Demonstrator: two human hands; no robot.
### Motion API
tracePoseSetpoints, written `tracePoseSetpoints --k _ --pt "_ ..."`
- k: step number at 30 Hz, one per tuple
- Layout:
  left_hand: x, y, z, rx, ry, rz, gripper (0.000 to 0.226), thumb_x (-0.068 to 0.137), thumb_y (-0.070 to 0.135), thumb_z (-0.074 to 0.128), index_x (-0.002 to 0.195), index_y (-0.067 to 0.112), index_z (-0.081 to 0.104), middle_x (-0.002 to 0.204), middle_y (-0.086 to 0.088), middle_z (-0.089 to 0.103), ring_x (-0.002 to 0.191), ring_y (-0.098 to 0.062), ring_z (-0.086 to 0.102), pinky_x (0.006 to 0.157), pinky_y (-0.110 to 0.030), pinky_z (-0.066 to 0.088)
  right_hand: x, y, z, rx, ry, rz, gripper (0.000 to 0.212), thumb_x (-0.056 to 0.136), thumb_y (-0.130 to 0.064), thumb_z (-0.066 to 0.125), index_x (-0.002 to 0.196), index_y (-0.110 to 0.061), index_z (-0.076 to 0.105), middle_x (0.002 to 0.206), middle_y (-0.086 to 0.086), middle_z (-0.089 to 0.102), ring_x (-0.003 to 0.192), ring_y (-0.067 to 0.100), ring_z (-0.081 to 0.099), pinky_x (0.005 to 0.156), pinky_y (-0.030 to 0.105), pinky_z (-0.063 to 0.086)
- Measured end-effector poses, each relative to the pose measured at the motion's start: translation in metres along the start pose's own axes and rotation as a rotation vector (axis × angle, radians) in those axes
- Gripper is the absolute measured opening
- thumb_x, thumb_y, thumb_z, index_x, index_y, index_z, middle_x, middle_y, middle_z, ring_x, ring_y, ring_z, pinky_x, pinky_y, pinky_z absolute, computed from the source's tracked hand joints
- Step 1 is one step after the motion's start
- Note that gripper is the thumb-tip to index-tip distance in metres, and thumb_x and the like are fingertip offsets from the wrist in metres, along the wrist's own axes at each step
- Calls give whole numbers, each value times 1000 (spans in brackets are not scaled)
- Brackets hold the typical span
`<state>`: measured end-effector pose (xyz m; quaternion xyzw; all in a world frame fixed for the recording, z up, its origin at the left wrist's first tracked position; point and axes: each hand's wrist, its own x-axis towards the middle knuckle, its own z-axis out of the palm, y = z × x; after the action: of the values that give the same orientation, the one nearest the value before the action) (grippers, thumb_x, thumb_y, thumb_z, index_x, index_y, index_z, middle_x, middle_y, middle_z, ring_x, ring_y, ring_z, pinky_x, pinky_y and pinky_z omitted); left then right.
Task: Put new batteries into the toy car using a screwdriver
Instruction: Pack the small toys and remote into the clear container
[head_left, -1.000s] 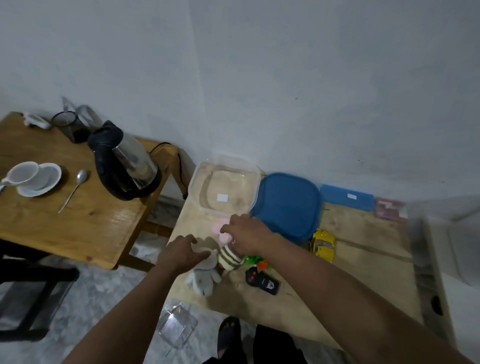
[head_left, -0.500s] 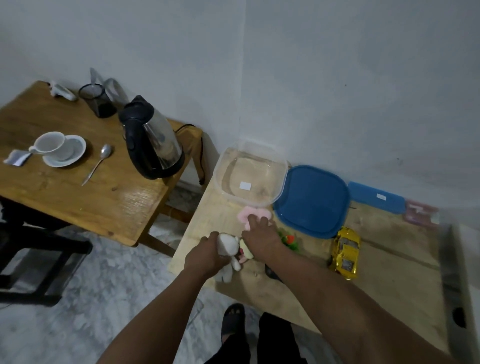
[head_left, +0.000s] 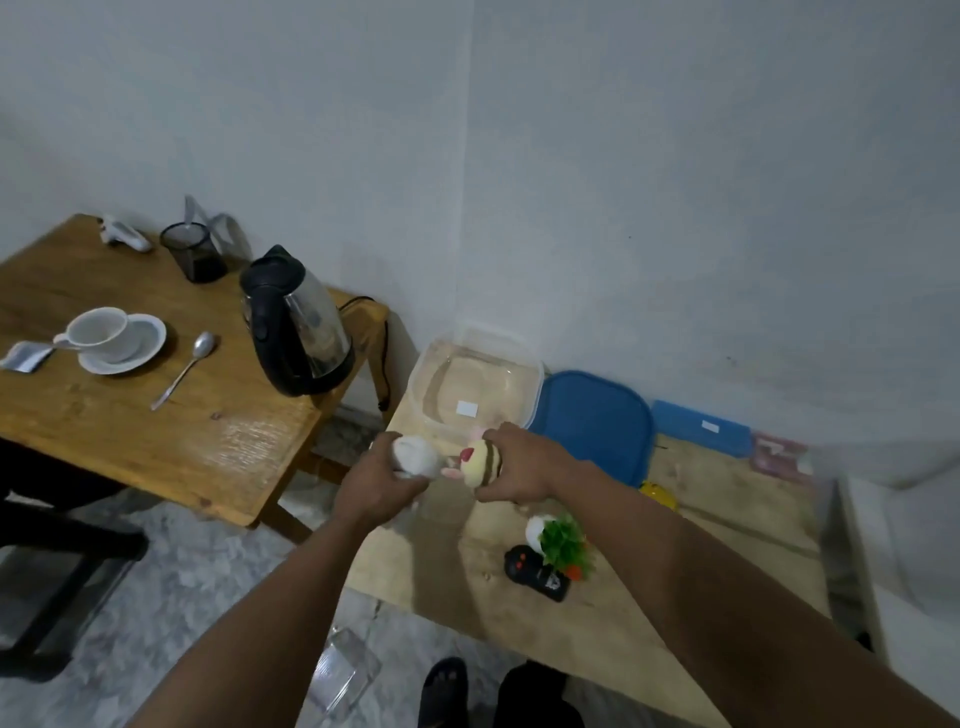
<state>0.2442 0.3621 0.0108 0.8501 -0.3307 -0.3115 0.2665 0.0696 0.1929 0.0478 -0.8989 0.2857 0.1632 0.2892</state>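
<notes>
The yellow toy car lies on the pale counter, just right of the right hand and mostly hidden behind its forearm. That hand's grip is closed around a striped cream plush toy. Just left of it, the left hand grips a white plush toy, fingers wrapped around it.

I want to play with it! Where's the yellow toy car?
The yellow toy car peeks out behind the right forearm, on the low table, just below the blue lid.
</notes>
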Motion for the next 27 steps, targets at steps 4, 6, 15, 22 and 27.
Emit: tracePoseSetpoints --k 4,6,15,22,27 --pt "26 35 -21 -115 83 41 64 82 39 77 138 30 47 122 -2 61 107 -29 61 86 -43 55 -1 5 -36 508 95 62 35 73 -47 78 98 -27 64 92 -6 71 81 13 67 71 32 57" --pt "40 51 -25 -170 97 60 65 83 36 76 141 28 47 127 -4 61 106 -29 60 86 -43 55 2 8 -51 716 75 90 18 81 -35 78 88 -23 66 78 -4 70 68 13 65 60 26 53" --pt "91 89 -4 -309 147 20 67 87 33 75 146 19 46 138 -9 60 120 -33 60 98 -49 54 32 39 -83 1085 102 310 35 78 -50 76 91 -21 63 85 11 56 71 24 51 61 32 43" --pt "112 96 18 -279 94 -23 73 90 37 76 152 20 42 137 -13 62 122 -34 61 100 -47 53 51 51 -74 959 205 374 86 71 -61 81 142 -28 46 128 -9 55 111 19 62 79 43 60" --pt "104 91 24 149 170 52 63 93 55 60 146 21 51 137 -14 62 125 -40 54 100 -50 48 38 59 -65 616 458 324 45 88 -46 68 125 -22 60 120 -3 64 111 19 62 94 38 52"
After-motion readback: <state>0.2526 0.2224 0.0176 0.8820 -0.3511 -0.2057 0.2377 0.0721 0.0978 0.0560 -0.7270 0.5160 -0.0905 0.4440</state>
